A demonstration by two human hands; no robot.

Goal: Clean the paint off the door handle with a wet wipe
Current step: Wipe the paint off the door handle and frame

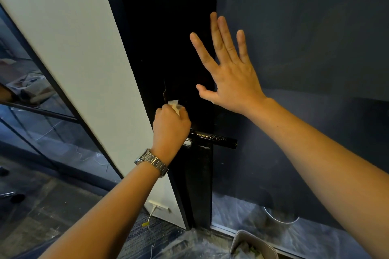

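Note:
A black lever door handle (216,139) juts to the right from the edge of a black door (168,38); pale paint specks show along its top and near its base. My left hand (171,124), a metal watch on its wrist, is closed around a crumpled white wet wipe (175,105) and sits against the door at the handle's left end, covering the base. My right hand (229,69) is flat with fingers spread, pressed on the door's edge and the dark blue wall above the handle.
A white wall panel (73,48) stands left of the door, with a glass partition (31,111) beyond it. Plastic sheeting (242,210) covers the floor at the right. A pale bin (255,244) sits at the bottom. A cable (150,223) hangs from a low socket.

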